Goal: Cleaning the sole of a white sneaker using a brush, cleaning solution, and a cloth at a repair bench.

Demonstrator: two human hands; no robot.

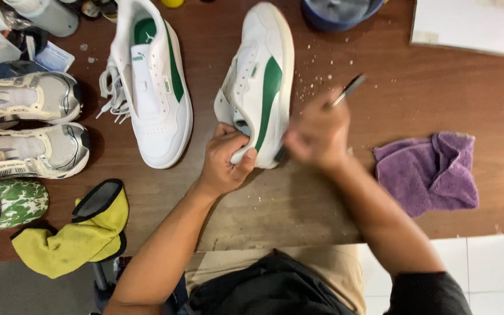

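Observation:
A white sneaker with a green side stripe (263, 76) lies tilted on its side on the brown wooden table (298, 198). My left hand (224, 157) grips its heel end. My right hand (316, 133), blurred by motion, holds a thin brush-like tool (346, 92) against the shoe's heel and sole edge; its working end is hidden behind the hand. The matching white and green sneaker (153, 81) stands upright to the left with loose laces.
A purple cloth (430, 171) lies right of my right arm. Two silver-grey running shoes (27, 125) sit at the left edge, a green patterned cup (7, 204) and a yellow cloth (74, 239) below them. White crumbs dot the table. A blue bowl (339, 13) is at the top.

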